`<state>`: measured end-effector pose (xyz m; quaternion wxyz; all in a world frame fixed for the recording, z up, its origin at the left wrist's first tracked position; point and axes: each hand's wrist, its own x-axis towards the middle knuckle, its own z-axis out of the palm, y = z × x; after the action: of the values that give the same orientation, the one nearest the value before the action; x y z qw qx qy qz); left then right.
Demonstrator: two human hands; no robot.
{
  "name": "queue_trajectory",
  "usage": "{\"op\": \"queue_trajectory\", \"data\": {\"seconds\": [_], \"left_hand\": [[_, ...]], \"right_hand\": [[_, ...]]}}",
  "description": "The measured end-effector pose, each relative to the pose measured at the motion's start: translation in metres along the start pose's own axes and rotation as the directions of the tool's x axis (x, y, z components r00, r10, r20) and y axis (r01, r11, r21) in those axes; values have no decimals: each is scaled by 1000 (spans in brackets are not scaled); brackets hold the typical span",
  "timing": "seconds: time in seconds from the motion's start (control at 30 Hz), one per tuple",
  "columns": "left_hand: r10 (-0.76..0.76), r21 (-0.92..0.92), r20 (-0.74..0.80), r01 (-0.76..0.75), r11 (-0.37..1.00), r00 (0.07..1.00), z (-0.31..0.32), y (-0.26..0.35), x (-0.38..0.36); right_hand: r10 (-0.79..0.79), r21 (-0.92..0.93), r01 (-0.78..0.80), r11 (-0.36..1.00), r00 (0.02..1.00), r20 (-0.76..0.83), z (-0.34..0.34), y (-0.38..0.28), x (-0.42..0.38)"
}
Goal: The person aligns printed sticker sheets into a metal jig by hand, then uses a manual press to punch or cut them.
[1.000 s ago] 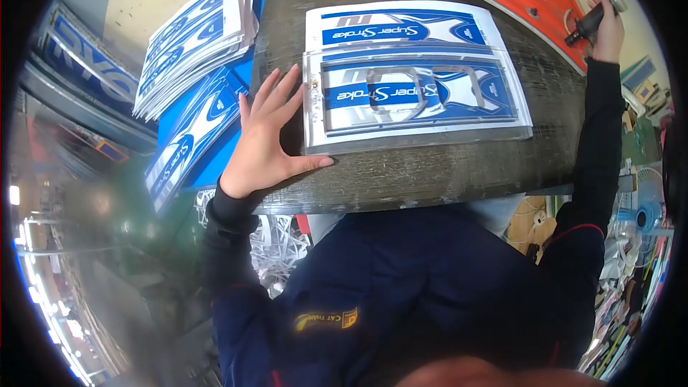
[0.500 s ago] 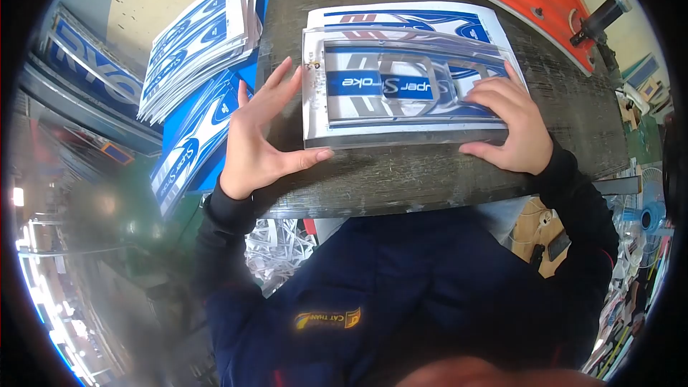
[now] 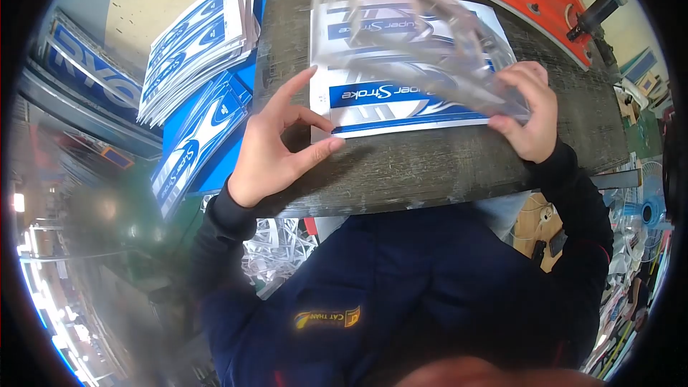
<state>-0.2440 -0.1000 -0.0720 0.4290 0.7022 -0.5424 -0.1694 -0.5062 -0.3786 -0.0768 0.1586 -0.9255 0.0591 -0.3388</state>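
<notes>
My right hand [image 3: 529, 109] grips the near right corner of a clear plastic plate with raised outlines [image 3: 423, 29], which is tilted up, its far side raised, and blurred by motion. Beneath it, a white sheet printed with blue and grey "Super Stroke" designs [image 3: 408, 113] lies on the dark worn board [image 3: 401, 172]. At the sheet's near left corner is my left hand [image 3: 276, 147], its index finger stretched along the left edge. Its thumb and another finger are apart right at the corner.
On the left, a thick stack of printed sheets [image 3: 193, 43] sits beside narrow cut "Super Stroke" pieces [image 3: 193, 143] on a blue surface. An orange metal machine part [image 3: 516, 0] with a black handle [image 3: 602, 11] spans the far right. Paper scraps [image 3: 276, 251] lie below the board.
The clear plate, flat on the sheet before, has been lifted and tilted up by my right hand. My left hand has shifted slightly right, to the sheet's near corner.
</notes>
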Motion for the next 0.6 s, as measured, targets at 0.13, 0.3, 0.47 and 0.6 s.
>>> {"op": "queue_trajectory", "data": {"seconds": [0.13,0.3,0.47,0.6], "left_hand": [[-115,119,137,99,988,984,-3,8,20],[162,366,54,-170,915,985,-1,-18,63],[-142,432,195,44,901,970,-2,-9,94],[-132,425,281,0,905,951,4,-9,107]], "right_hand": [[309,481,-206,852,940,-145,5,18,-18],[235,582,-33,813,932,-276,4,37,-35],[253,648,31,761,905,-341,4,42,-35],[262,661,49,748,894,-363,6,43,-35]]}}
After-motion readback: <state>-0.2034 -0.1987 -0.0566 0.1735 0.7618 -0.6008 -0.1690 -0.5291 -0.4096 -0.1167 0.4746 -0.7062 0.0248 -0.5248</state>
